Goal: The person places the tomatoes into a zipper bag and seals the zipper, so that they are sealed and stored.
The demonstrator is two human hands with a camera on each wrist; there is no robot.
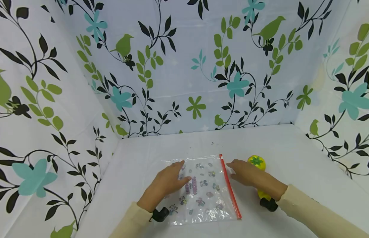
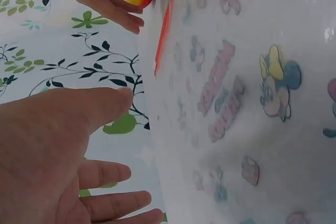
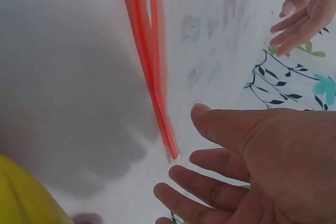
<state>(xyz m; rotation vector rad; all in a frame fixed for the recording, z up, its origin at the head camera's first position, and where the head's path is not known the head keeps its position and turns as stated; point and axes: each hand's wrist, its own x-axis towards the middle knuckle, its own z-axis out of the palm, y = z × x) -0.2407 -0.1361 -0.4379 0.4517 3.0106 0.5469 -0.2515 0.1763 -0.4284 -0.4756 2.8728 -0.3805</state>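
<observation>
A clear plastic zip bag (image 1: 202, 195) printed with small cartoon figures lies flat, its red zip strip (image 1: 230, 188) along the right side. Over the bag's left part is my left hand (image 1: 167, 180), fingers extended and thumb apart, holding nothing. My right hand (image 1: 245, 172) hovers by the upper part of the red strip with loosely spread fingers, also holding nothing. In the right wrist view its fingertips are near the end of the strip (image 3: 157, 93); whether they touch it I cannot tell. A yellow toy-like vegetable or fruit with a green star-shaped top (image 1: 257, 162) sits behind my right forearm.
Another yellow piece (image 1: 263, 195) shows below the right forearm, partly hidden by it. The white tabletop (image 1: 142, 155) meets cloth walls (image 1: 184, 72) printed with leaves, birds and flowers at the back and both sides. Black wrist cameras (image 1: 160, 215) are strapped to both wrists.
</observation>
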